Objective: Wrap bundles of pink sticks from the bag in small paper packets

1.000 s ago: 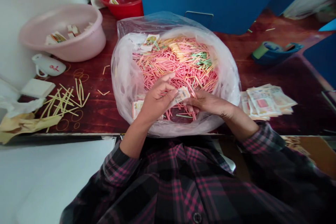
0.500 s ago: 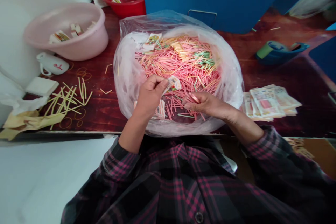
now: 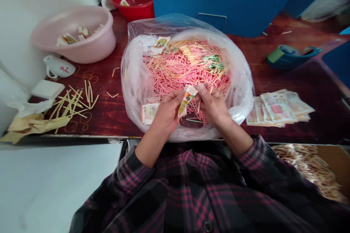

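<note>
A clear plastic bag [image 3: 242, 91] lies open on the dark red table, full of short pink, yellow and green sticks [image 3: 175, 67]. Over its near part, my left hand [image 3: 171, 111] is closed on a small printed packet [image 3: 188, 99], which tilts upward. Close by on the right, my right hand [image 3: 214, 103] has its fingers bent round a few pink sticks [image 3: 198, 105], beside the packet's top edge. Another printed packet [image 3: 147, 113] rests inside the bag, left of my left hand. More packets [image 3: 161, 43] lie at the bag's back left.
Left are a pink basin [image 3: 106, 43], a white mug [image 3: 58, 67], loose yellow sticks [image 3: 72, 102] and rubber bands. A red bowl [image 3: 136, 11] stands behind. Flat packets [image 3: 279, 107] and a blue tape holder [image 3: 284, 62] are on the right.
My right hand has moved left and up to meet the packet. My left hand has shifted right and down, and the packet now stands more upright between both hands.
</note>
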Tool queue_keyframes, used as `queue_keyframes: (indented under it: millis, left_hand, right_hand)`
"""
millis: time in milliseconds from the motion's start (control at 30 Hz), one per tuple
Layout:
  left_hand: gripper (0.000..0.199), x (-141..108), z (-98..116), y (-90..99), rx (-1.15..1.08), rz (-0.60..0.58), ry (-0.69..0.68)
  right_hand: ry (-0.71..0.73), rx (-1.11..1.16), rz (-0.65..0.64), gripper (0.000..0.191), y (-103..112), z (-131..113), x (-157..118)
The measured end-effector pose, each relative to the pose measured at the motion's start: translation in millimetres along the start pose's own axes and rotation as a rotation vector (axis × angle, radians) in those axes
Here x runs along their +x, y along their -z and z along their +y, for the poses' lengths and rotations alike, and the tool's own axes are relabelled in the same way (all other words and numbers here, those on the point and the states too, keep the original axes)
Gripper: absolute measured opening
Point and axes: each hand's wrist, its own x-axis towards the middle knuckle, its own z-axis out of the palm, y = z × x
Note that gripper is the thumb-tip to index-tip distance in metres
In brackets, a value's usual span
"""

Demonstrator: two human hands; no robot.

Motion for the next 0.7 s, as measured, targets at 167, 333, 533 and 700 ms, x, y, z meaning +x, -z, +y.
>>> queue_keyframes:
  millis: [167,333,533,700]
  left_hand:
    - [0.018,-9,4,2.9,-0.05,-0.019,-0.023]
    - [0.021,-15,-8,3.9,-0.092,-0.048,0.034]
    - [0.025,-16,-26,-3.8,-0.144,-0.115,0.073]
    - [0.028,-16,-21,-0.2,-0.113,-0.108,0.046]
  right_hand:
    - [-0.111,0.156,0.061,0.054,8,5,14]
    - [-0.119,0.304,0.063,0.049,0,8,20]
    - [-0.09,0.383,0.114,0.04,-13,16,12]
    - [-0.001,0.301,0.105,0.035,-11,16,11]
